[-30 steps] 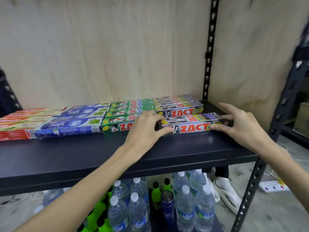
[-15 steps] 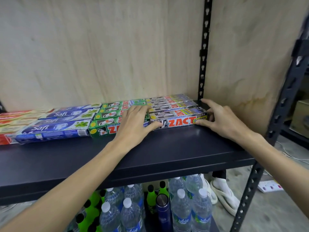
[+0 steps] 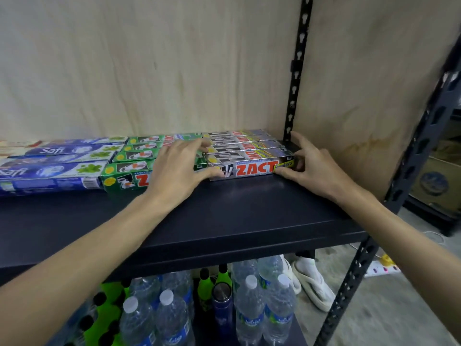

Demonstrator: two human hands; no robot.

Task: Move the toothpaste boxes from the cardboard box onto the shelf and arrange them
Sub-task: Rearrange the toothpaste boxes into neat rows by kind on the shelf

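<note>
- The front silver ZACT box (image 3: 252,168) lies on the dark shelf (image 3: 249,211) with its long axis left to right — between both hands, equally near each.
- Left hand (image 3: 178,168) spread, thumb at its left end; right hand (image 3: 314,168) pinching its right end.
- Counted: four silver boxes, four green boxes (image 3: 139,156) just left of them; the blue ones are partly cut off.

Plywood wall (image 3: 149,71), black upright (image 3: 296,71), concrete floor (image 3: 389,308).
</note>
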